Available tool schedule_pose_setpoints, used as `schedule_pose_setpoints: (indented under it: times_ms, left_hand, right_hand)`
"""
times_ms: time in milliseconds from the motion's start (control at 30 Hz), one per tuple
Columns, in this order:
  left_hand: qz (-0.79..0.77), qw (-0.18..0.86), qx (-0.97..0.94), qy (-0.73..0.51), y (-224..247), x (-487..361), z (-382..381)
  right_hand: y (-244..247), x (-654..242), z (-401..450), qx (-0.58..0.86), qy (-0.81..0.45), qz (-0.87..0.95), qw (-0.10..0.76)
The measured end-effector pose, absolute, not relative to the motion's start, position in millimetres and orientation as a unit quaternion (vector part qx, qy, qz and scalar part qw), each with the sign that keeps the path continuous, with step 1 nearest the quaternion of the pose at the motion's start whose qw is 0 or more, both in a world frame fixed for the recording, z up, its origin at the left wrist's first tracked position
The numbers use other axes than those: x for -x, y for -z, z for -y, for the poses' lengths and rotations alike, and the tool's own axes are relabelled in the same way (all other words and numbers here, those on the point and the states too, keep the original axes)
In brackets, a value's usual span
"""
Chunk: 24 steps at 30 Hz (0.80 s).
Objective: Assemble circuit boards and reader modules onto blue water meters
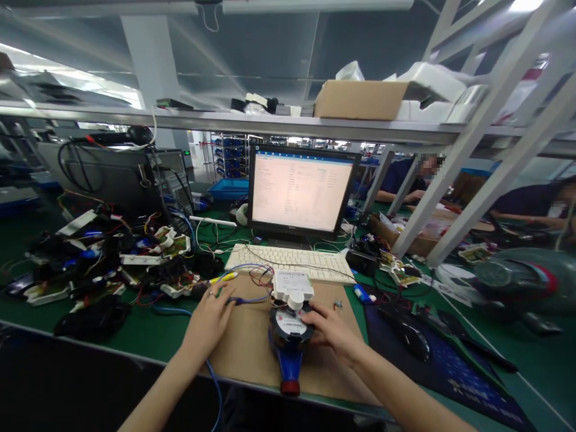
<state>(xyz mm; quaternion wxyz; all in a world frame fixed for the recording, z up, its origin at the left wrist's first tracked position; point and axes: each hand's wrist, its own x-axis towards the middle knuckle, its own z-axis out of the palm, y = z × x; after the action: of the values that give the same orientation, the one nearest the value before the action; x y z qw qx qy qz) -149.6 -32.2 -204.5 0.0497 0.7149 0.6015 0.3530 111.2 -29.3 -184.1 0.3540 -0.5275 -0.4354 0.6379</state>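
A blue meter (pixel 291 336) with a round dial and a red end lies on a brown board (pixel 247 354). At its far side is a white plastic module (pixel 292 287) with thin wires running left. My right hand (pixel 330 330) grips the meter's right side, its thumb on the dial's edge. My left hand (pixel 211 315) rests at the board's left edge beside a blue cable (pixel 249 299); its fingers are bent loosely, and whether they hold the cable is not clear. A yellow pen-like tool (pixel 224 278) lies just beyond it.
A keyboard (pixel 290 262) and a lit monitor (pixel 301 192) stand behind the board. Wired parts (pixel 135 258) are heaped at left. On the right are a mouse (pixel 411 336), a mouse pad (pixel 450 375) and a green power tool (pixel 526 279). People sit beyond the shelf posts.
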Motion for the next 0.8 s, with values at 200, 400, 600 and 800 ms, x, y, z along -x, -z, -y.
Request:
schedule_pose_setpoints:
  times_ms: [200,400,600,800]
  left_hand:
    - [-0.448,0.648,-0.373,-0.490,209,94,78]
    - [-0.322,0.849,-0.178,-0.379,199,71,62]
    - [-0.457,0.744,-0.188,-0.449,189,65,57]
    - [-0.602,0.557,-0.337,-0.462,186,94,51]
  right_hand:
    - [193,-108,38,0.503,-0.672,0.305,0.449]
    - [190,-85,46,0.454,-0.674,0.207,0.544]
    - [189,-89,50,0.441,-0.655,0.357,0.499]
    - [193,-225,55,0.657,-0.306,0.589,0.357]
